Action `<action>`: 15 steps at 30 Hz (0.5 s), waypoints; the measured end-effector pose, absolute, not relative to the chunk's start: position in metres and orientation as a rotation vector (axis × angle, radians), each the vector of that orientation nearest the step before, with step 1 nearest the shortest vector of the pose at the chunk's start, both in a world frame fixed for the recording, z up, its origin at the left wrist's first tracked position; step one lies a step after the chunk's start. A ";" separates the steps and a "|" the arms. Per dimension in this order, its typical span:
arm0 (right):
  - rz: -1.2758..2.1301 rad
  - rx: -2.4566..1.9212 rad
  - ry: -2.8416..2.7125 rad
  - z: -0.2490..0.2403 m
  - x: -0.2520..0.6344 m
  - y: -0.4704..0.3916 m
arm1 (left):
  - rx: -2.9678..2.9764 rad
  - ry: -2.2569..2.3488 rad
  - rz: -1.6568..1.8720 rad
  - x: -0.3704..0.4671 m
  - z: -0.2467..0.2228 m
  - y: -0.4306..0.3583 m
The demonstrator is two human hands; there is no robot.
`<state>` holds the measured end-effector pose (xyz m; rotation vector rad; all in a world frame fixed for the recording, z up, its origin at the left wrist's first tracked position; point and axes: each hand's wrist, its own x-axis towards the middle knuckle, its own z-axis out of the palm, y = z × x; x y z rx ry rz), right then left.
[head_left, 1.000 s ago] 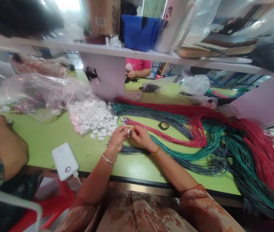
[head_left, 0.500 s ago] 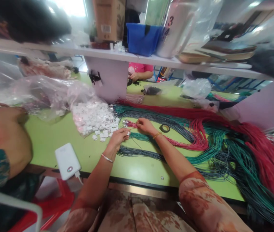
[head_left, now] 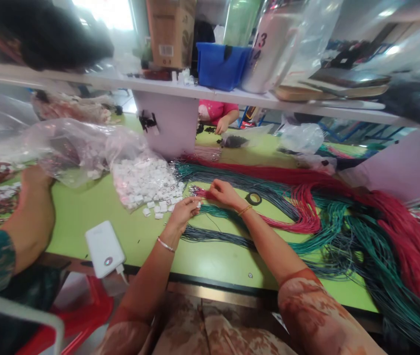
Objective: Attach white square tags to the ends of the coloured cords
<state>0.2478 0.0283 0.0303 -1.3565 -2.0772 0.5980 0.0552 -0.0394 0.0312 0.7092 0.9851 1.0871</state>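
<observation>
My left hand point(head_left: 184, 213) is closed in a pinch on a small white plastic connector point(head_left: 198, 204), which shows at its fingertips. Beside it, my right hand point(head_left: 225, 192) has thumb and fingers pressed together on a red wire at the bundle of red wires point(head_left: 203, 193); its exact grip is partly hidden. Silvery terminals tip the ends of that bundle. Green wires point(head_left: 217, 211) run beneath my hands, and a dark grey bundle point(head_left: 217, 235) lies nearer to me. Loose white connectors point(head_left: 160, 207) spill from a clear plastic bag point(head_left: 135, 170) left of my hands.
A roll of black tape point(head_left: 253, 198) lies right of my hand. A white power bank point(head_left: 105, 249) with a cable sits by the front edge. Long red wires point(head_left: 398, 231) cover the right side. A co-worker's arm point(head_left: 34, 212) rests at left; another person's hand point(head_left: 226, 122) is across the table.
My hands keep nearly the same pose around the connector and wire. The co-worker's hand at left and the opposite person's hand have shifted. The whole view has moved slightly.
</observation>
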 end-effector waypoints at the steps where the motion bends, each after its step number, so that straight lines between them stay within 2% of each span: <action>1: 0.642 -1.312 -2.047 0.035 0.240 0.029 | 0.707 0.978 1.091 0.056 0.031 -0.040; 9: 1.187 -1.109 -1.736 0.059 0.202 0.016 | 0.663 0.944 1.145 0.060 0.026 -0.040; 15: 1.096 -1.147 -1.687 0.054 0.217 -0.015 | 0.604 0.824 1.155 0.060 0.028 -0.040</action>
